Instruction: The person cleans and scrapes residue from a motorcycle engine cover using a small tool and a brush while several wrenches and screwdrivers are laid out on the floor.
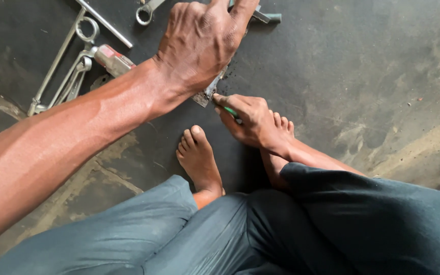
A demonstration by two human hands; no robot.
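Wrenches (72, 71) left of metal strip (211, 90) on floor (362, 66)

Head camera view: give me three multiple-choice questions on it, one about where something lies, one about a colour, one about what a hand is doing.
1. Where do the wrenches lie?
A. On the dark floor, at the upper left
B. On the person's lap
C. At the lower right

2. What colour is the handle of the tool in the right hand?
A. Red
B. Green
C. Yellow

3. What is the left hand doing?
A. Hanging free above the floor
B. Gripping a wrench
C. Pressing down on a flat metal piece

Answers: 1 A, the wrenches rest on the floor beyond the left forearm. 2 B, a green handle shows between the fingers. 3 C, the spread hand covers the piece, whose end sticks out beneath the palm.
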